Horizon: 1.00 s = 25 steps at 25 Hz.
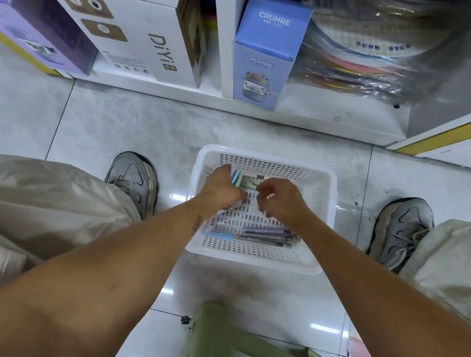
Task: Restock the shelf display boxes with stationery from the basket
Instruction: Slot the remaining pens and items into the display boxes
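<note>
A white slotted plastic basket (pixel 258 257) stands on the floor between my feet. Both hands reach down into it. My left hand (pixel 221 190) grips a small stack of pastel erasers (pixel 237 176), blue and green edges showing past the fingers. My right hand (pixel 280 199) is curled just right of it, fingertips at a small pale-green eraser (pixel 250 184); whether it pinches it is unclear. Several pens (pixel 269 236) in purple, grey and blue lie along the basket's near side.
A white shelf unit (pixel 226 61) stands ahead with a white DiYi box (pixel 144 43), a purple box (pixel 40 32), a blue CRUHRE box (pixel 266 53) and wrapped coloured rolls (pixel 366 55). A green plastic stool (pixel 239 350) is under me. Grey sneakers flank the basket.
</note>
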Each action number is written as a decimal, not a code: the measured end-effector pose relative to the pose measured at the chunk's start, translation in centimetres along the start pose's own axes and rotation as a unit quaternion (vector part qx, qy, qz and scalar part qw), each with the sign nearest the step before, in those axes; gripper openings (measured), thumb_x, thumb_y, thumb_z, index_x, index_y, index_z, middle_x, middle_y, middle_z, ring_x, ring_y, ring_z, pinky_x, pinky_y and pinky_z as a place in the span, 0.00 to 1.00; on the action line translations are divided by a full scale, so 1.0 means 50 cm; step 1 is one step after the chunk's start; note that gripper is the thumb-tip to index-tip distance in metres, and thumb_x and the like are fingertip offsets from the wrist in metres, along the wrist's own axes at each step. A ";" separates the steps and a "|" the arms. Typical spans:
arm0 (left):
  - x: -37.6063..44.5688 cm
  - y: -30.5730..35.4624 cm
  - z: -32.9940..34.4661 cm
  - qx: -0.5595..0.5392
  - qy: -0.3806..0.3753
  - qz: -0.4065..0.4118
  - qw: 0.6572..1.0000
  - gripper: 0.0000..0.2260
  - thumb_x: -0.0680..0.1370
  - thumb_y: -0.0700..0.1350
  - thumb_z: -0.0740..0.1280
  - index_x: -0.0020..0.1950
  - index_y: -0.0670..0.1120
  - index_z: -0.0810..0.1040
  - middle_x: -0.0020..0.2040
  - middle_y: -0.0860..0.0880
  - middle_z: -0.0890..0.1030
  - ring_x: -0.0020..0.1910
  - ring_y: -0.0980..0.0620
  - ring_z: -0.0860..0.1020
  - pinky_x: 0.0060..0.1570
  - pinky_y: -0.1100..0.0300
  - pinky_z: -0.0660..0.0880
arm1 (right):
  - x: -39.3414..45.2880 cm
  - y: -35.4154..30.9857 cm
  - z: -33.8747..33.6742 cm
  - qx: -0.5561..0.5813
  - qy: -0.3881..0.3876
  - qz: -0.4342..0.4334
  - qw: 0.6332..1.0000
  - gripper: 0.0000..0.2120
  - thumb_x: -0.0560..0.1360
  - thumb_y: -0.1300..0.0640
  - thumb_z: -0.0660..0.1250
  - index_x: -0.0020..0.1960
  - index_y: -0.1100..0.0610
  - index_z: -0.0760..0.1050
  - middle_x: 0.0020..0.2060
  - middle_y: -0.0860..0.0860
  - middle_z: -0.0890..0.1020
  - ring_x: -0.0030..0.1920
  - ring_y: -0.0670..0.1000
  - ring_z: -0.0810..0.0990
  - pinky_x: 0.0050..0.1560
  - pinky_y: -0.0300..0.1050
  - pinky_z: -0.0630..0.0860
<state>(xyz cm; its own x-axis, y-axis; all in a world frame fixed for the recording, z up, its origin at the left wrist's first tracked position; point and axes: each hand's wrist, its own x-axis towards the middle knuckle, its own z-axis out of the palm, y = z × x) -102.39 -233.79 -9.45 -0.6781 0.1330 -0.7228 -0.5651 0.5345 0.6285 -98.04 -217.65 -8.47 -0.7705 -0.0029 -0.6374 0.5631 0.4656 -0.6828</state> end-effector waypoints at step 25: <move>0.019 -0.031 0.006 -0.117 -0.057 -0.056 0.990 0.13 0.71 0.38 0.74 0.54 0.42 0.79 0.41 0.44 0.84 0.32 0.52 0.83 0.31 0.58 0.80 | -0.005 0.081 0.001 -0.011 -0.008 0.086 0.996 0.05 0.73 0.62 0.70 0.38 0.58 0.79 0.29 0.51 0.81 0.30 0.48 0.79 0.31 0.38 0.75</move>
<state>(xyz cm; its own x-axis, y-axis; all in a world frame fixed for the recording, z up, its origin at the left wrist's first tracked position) -102.03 -234.22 -11.22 -0.5543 0.1846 -0.8116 -0.7363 0.3460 0.5815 -95.55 -215.81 -11.09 -0.6578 0.0651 -0.7503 0.6803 0.4790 -0.5548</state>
